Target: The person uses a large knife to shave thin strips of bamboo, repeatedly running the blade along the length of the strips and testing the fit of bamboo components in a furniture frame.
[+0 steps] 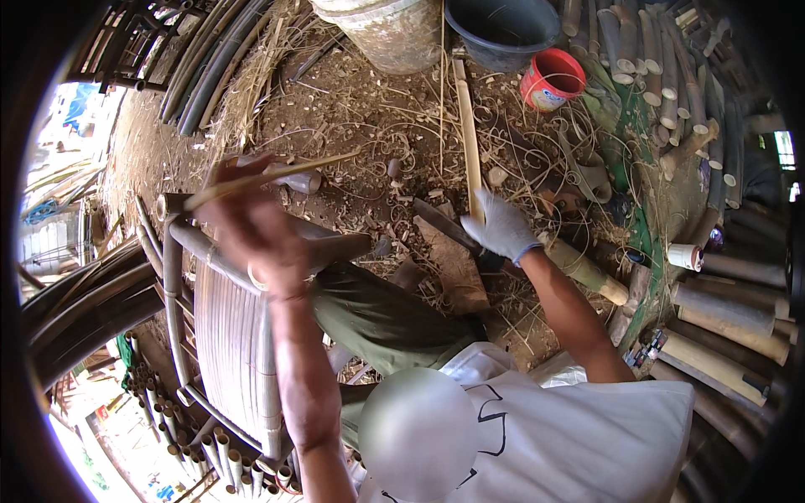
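My left hand (256, 222), bare and smeared by motion, is raised over the corner of a bamboo frame. A thin bamboo strip (314, 166) runs across its fingers and appears to be held in them; the exact grip is blurred. My right hand (503, 228) wears a pale grey glove and closes on the near end of a long, flat bamboo slat (466, 117), which points away from me. Beside the glove lies a dark, narrow piece (434, 220), partly hidden, on a flat brown board (457, 272). I cannot tell what the dark piece is.
A bamboo-slat bench (231, 352) stands at my left. Curled shavings litter the dirt floor (360, 109). Beyond are a whitish bucket (377, 33), a black tub (503, 38) and a red pail (553, 80). Bamboo poles (725, 306) are stacked on the right.
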Demonstrator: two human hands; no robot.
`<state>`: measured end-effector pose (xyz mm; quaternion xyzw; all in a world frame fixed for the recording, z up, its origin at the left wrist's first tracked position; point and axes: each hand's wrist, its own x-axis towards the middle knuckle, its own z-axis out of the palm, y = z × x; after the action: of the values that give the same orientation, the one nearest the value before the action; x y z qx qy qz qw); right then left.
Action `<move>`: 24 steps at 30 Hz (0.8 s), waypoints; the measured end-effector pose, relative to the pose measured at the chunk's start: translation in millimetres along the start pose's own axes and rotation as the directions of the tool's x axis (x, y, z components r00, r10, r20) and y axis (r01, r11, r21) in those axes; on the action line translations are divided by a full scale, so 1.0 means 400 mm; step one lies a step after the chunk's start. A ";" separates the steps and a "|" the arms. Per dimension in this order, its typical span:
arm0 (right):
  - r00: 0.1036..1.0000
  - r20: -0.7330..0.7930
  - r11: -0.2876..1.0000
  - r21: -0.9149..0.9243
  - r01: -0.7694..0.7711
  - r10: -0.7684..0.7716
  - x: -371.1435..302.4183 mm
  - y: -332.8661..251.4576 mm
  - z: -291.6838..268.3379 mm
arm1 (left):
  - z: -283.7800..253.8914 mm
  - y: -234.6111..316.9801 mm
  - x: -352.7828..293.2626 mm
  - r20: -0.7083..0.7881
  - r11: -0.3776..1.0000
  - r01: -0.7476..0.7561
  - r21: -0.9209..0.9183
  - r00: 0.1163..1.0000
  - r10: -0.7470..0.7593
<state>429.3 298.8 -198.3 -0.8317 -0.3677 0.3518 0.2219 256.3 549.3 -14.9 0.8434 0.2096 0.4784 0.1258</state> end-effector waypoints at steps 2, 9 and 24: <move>0.973 0.102 0.921 -0.355 -0.159 0.208 -0.029 0.129 0.151 | -0.136 -0.033 0.046 -0.174 0.983 -0.031 0.181 0.983 0.063; 0.987 -0.064 0.962 -0.221 -0.160 0.150 -0.126 0.280 0.297 | -0.339 0.179 -0.030 0.001 0.501 0.156 -0.851 0.955 -0.296; 0.997 0.055 0.998 0.017 0.053 -0.054 -0.278 0.065 0.144 | -0.095 0.313 -0.232 -0.043 0.554 0.308 -0.774 0.846 -0.531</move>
<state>344.4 203.2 -205.3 -0.8097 -0.3932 0.3717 0.2272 210.8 395.6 -13.9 0.5671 0.2083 0.5871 0.5388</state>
